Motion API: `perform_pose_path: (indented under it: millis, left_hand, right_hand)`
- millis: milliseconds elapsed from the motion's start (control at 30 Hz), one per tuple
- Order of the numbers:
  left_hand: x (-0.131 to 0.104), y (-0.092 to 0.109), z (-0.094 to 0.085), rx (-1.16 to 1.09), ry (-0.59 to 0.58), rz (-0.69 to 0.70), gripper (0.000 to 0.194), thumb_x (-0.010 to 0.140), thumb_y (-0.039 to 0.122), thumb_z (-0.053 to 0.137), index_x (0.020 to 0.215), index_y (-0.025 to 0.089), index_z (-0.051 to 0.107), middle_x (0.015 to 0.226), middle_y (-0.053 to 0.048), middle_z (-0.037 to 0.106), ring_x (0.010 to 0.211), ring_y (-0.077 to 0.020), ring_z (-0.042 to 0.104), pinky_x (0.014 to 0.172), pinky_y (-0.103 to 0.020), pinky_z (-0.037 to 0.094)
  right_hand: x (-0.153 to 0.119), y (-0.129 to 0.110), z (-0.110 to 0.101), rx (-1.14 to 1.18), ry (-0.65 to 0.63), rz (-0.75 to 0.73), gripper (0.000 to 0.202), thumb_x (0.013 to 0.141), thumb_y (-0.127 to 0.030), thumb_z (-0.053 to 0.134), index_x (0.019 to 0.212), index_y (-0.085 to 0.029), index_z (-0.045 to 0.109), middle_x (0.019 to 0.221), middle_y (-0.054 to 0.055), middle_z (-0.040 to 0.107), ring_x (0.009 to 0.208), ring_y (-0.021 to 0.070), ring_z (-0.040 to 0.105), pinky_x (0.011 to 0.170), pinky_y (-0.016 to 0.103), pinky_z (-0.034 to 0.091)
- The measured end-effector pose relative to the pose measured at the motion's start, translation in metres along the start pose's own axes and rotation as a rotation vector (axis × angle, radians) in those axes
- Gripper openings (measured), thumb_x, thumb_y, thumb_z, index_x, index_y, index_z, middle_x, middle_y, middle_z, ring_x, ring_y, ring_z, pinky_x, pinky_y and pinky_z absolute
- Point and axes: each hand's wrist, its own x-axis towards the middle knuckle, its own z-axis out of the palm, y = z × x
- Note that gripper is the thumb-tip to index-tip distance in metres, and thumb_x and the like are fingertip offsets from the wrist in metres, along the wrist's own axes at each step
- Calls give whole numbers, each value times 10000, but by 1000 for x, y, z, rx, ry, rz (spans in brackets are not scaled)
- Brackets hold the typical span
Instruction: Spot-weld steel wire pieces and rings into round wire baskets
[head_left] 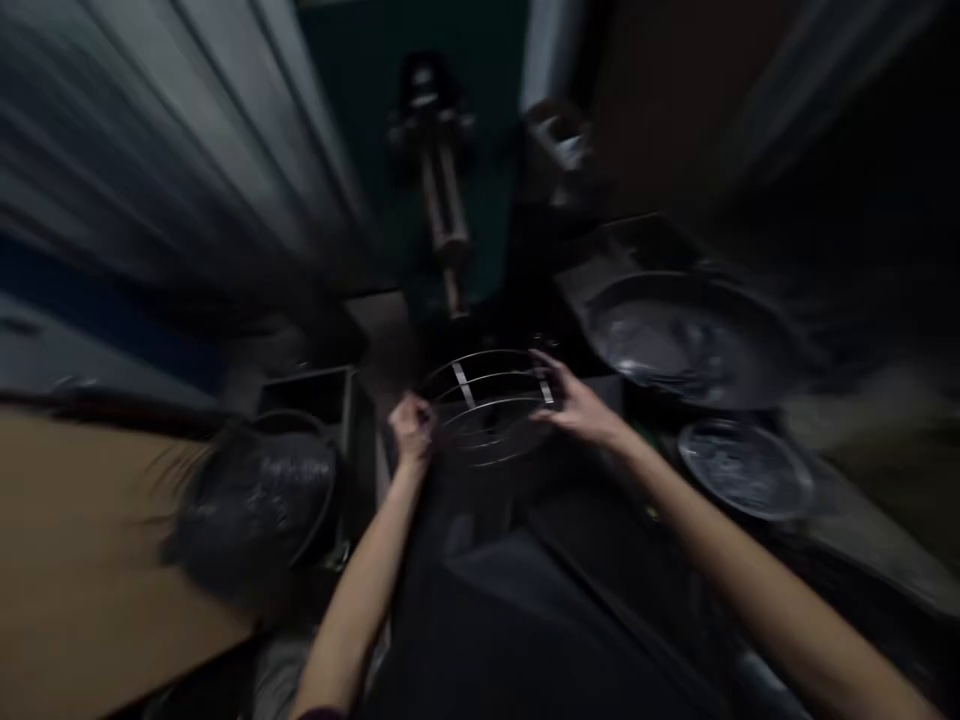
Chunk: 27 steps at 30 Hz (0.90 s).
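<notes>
The picture is dark and blurred by motion. A round metal wire rack [486, 405] sits at the centre, over a dark surface. My left hand [411, 425] grips its left rim with closed fingers. My right hand [576, 402] holds its right rim, fingers curled over the wire. Both forearms reach forward from the bottom of the picture.
A large round metal pan [686, 340] lies to the right, with a smaller round lid or plate [744, 468] in front of it. A dark bucket lined with plastic [259, 500] stands at the left beside a square bin [315, 395]. A tap-like fixture [444, 215] hangs behind.
</notes>
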Motion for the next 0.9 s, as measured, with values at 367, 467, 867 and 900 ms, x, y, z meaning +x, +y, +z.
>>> perform_pose_path:
  millis: [367,467,867,900]
  left_hand:
    - [-8,-56,-43,269,-260,556,1000,606,468,746,1426,167,259,1302,-167,405,1241,-321,419,1051,-498,335]
    - [-6,-49,-49,402,-212,569,723,696,392,658,1330,191,375,1223,-118,408,1142,-276,507,1000,-461,419]
    - [-2,-48,-55,611,-167,596,664,698,439,670,1264,223,400,1217,-113,527,1144,-304,525,968,-501,435]
    - [-3,-48,-57,607,-166,615,737,676,450,690,1302,227,373,1262,-124,503,1177,-316,504,979,-513,426]
  right_hand:
    - [-9,24,44,-534,-35,22,709,747,-415,683,1366,-178,431,1119,159,526,1029,328,507,902,499,437]
    - [-8,6,33,-474,-177,-58,839,696,-421,737,1418,-196,374,1191,154,521,1077,327,500,911,492,439]
    - [27,160,-165,-634,209,741,136,690,-203,657,585,-120,637,639,82,661,616,187,606,666,323,478]
    - [27,166,-164,-627,242,722,168,695,-206,645,546,-135,617,592,63,643,574,170,588,635,308,471]
